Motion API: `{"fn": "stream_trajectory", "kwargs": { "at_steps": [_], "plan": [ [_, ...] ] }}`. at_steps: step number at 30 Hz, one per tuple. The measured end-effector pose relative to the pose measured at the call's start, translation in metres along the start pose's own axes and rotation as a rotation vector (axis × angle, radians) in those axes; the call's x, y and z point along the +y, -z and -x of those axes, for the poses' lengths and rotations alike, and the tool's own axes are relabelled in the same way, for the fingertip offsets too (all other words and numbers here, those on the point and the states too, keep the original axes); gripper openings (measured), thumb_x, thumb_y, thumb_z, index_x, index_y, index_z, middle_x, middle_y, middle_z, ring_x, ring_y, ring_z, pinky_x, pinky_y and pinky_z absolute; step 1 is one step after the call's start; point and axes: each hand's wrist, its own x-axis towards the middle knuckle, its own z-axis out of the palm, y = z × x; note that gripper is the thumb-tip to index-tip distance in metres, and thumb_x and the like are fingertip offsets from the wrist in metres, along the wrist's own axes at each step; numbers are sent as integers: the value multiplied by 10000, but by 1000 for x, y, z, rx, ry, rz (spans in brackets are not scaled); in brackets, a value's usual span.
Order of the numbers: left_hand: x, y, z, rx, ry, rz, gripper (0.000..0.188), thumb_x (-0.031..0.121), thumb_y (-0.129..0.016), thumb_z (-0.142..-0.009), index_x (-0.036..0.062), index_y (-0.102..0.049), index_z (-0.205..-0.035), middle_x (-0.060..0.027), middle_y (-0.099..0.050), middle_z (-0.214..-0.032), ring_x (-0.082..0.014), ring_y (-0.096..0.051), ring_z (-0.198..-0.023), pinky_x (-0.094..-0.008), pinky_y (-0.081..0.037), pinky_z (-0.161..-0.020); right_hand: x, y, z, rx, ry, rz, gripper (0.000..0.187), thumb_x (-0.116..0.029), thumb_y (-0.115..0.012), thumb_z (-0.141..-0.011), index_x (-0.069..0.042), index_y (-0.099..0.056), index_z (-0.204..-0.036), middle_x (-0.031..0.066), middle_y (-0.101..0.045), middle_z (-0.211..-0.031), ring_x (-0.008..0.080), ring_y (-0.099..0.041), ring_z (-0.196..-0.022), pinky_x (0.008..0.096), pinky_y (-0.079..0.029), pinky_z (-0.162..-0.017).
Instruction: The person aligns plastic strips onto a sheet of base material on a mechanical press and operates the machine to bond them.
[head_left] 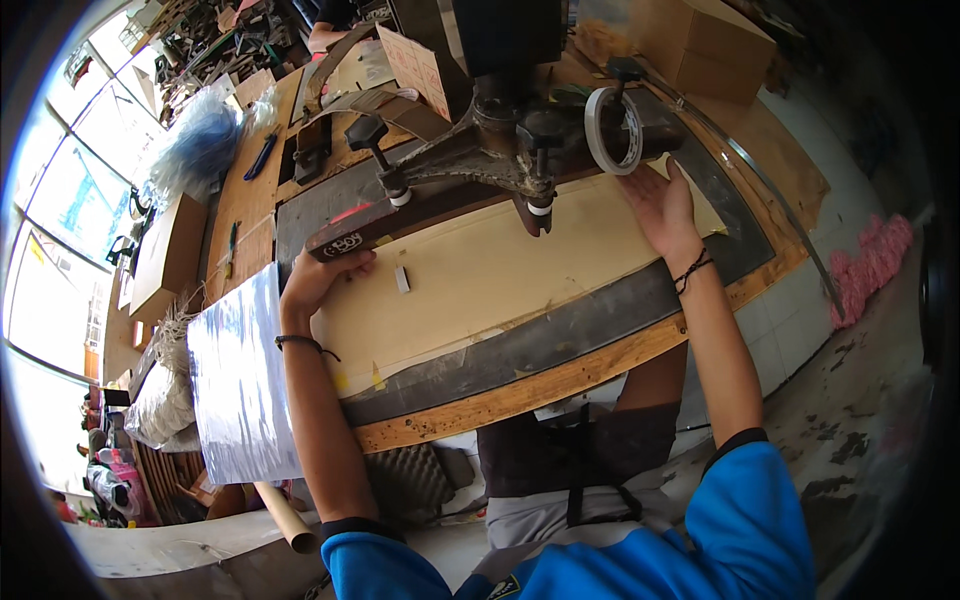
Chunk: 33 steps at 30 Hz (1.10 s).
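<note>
A long cream sheet (480,275) lies across the dark mat (520,360) on the workbench. Along its far side runs a dark wooden bar (440,208), held under a black metal clamp arm (465,165) with knobs. My left hand (325,280) is closed round the bar's left end, beside the sheet's left edge; some of its fingers are hidden. Over the sheet's right end, my right hand (664,208) is open, palm up and fingers stretched, holding nothing. Its fingertips are just below a roll of tape (598,130) hanging from the clamp. A small grey piece (402,279) rests on the sheet.
Clear plastic sheeting (240,380) hangs by the bench's left end. A blue-handled cutter (261,157) and a green pen-like tool (232,250) lie on the left. A cardboard box (705,50) stands far right; a curved metal strip (760,170) arcs past the right edge. Another person's hand (325,37) shows behind.
</note>
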Motion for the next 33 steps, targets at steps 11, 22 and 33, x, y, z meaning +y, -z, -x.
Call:
{"fn": "stream_trajectory", "kwargs": {
  "at_steps": [11, 22, 33],
  "plan": [
    [11, -3, 2, -38, -39, -72, 630, 60, -798, -830, 14, -552, -1409, -38, -718, -860, -118, -684, -740, -247, -513, -641, 34, -30, 13, 19, -8, -83, 648, -412, -271, -1110, 92, -228, -1514, 239, -382, -1509, 364, -417, -1394, 476, -361, -1216],
    [7, 1, 0, -95, -65, -84, 284, 102, -800, -828, 15, -682, -1071, -46, -728, -875, -132, -693, -751, -267, -516, -657, 84, -49, 35, -20, -38, -170, 716, -463, -252, -1099, 137, -277, -1490, 250, -336, -1554, 335, -335, -1461, 457, -342, -1220],
    [8, 0, -2, -108, -77, -108, 275, 121, -782, -855, 26, -670, -1087, -49, -739, -898, -128, -704, -776, -253, -510, -653, 123, -72, 68, -158, -51, -344, 840, -659, -274, -1027, 70, -425, -1416, 201, -475, -1429, 340, -463, -1344, 496, -359, -1178]
  ]
}}
